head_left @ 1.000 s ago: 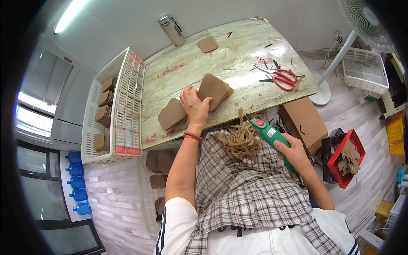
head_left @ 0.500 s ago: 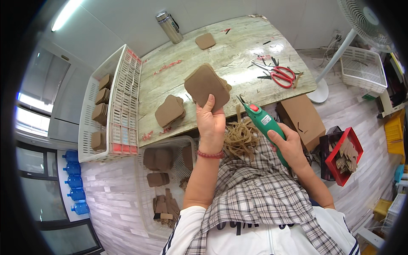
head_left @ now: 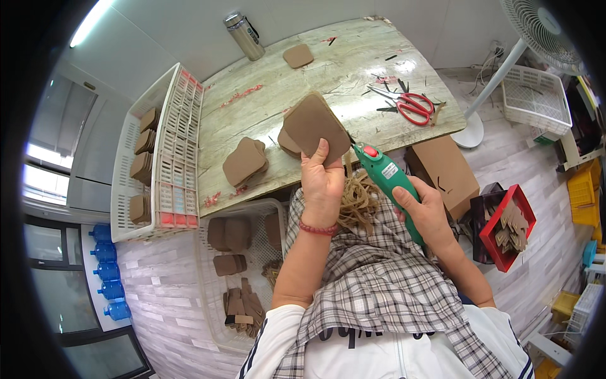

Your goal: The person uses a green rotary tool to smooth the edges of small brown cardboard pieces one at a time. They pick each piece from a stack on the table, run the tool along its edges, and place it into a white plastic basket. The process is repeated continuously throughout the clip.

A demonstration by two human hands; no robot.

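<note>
A flat brown piece with rounded corners (head_left: 312,126) is pinched between the thumb and fingers of my left hand (head_left: 324,180), above the table's near edge. In my right hand (head_left: 429,211) is a green handheld electric cutter (head_left: 388,174) with a red button. Its dark tip is at the piece's right edge; whether it touches cannot be told. Behind the held piece, part of another brown piece (head_left: 289,143) shows on the table. A small stack of brown pieces (head_left: 245,163) lies to the left. Tan trimmed strips (head_left: 361,197) are heaped on my checked apron (head_left: 379,268).
On the table (head_left: 252,114) are red-handled scissors (head_left: 413,108), dark scraps, a lone brown piece (head_left: 298,56) and a steel flask (head_left: 245,36). White crates (head_left: 178,145) with brown pieces stand left and below. At right are a cardboard box (head_left: 445,174), a red tray (head_left: 527,218) and a fan (head_left: 549,31).
My left hand has moved right with the brown piece, tilting it, so its edge meets the cutter's tip. Another piece has come into sight behind it. My view has shifted slightly.
</note>
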